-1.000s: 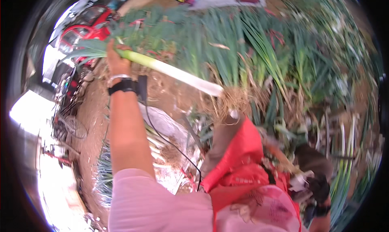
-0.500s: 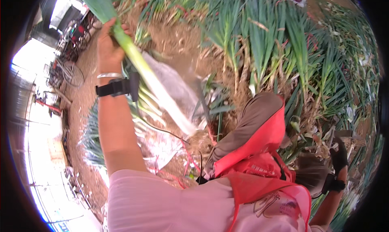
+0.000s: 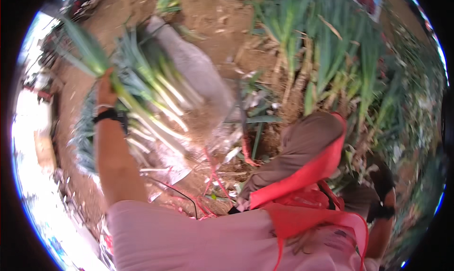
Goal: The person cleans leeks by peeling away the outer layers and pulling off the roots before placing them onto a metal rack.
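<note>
My left hand (image 3: 107, 87) is closed round a leek (image 3: 91, 57) where the green leaves meet the pale stalk. Its white root end slants down to the right, over a row of trimmed leeks (image 3: 165, 89) lying side by side on a pale sheet (image 3: 198, 67). At the right, low beside my bent leg, is my right hand (image 3: 382, 179) in a dark glove. It is blurred against leaf litter, so its fingers and anything in them cannot be made out.
Untrimmed leeks (image 3: 326, 58) with soil on their roots stand in a thick bank at the far right. Red ties (image 3: 215, 174) and a dark cord (image 3: 177, 193) lie near my lap. A red apron (image 3: 298, 190) covers part of my brown trousers (image 3: 302, 148).
My left hand has swung down and left with the leek, bringing it over the row on the sheet. The view has shifted, showing more of that row. My right hand stays low at the right.
</note>
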Demonstrator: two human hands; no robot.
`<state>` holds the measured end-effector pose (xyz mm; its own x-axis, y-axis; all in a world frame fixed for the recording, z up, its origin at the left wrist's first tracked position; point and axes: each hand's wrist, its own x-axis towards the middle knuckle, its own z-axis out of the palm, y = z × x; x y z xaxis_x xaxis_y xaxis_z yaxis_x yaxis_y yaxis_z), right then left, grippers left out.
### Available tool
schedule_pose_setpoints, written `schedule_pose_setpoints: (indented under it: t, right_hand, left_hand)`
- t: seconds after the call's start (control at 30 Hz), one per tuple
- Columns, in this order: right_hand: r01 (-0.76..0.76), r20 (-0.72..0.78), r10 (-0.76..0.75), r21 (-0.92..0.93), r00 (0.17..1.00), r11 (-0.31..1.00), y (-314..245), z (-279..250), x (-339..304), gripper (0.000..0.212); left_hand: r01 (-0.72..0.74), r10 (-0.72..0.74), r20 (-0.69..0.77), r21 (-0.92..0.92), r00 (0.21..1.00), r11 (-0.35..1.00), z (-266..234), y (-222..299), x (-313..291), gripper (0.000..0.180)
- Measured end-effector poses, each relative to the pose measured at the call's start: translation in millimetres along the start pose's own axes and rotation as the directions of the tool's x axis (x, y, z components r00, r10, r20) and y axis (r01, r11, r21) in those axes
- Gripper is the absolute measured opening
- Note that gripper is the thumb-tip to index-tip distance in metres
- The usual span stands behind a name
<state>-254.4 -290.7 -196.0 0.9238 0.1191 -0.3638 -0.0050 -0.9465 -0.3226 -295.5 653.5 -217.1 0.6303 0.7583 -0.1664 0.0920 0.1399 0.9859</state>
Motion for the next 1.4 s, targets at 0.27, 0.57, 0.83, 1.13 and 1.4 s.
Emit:
schedule_pose_setpoints:
  t: [0.27, 0.57, 0.83, 1.13, 1.4]
  right_hand:
    - [-0.054, -0.041, 0.067, 0.268, 0.997, 0.962, 63.2, 50.4, 51.8, 0.045]
    - [-0.170, 0.101, 0.157, 0.142, 0.982, 0.975, 119.8, 89.2, 119.2, 0.023]
    - [0.056, -0.116, 0.021, 0.616, 0.993, 0.785, -9.5, 142.0, 263.2, 0.030]
    - [-0.222, -0.141, 0.422, 0.680, 0.896, 0.699, -86.8, 214.3, 317.5, 0.035]
    - [-0.478, 0.297, 0.375, 0.507, 0.878, 0.718, -89.7, 306.2, 250.3, 0.036]
  left_hand:
    - [-0.087, 0.104, 0.198, -0.094, 0.975, 0.992, 91.1, -30.8, 95.8, 0.014]
    - [0.437, -0.057, 0.685, -0.397, 0.727, 0.807, 568.0, -21.6, -286.7, 0.026]
    - [0.571, -0.034, 0.776, -0.434, 0.630, 0.696, 605.5, -53.2, -302.8, 0.028]
    - [0.636, -0.103, 0.848, -0.303, 0.519, 0.710, 601.0, -51.1, -295.0, 0.032]
    - [0.660, -0.110, 0.879, -0.260, 0.463, 0.705, 597.1, -50.6, -292.4, 0.030]
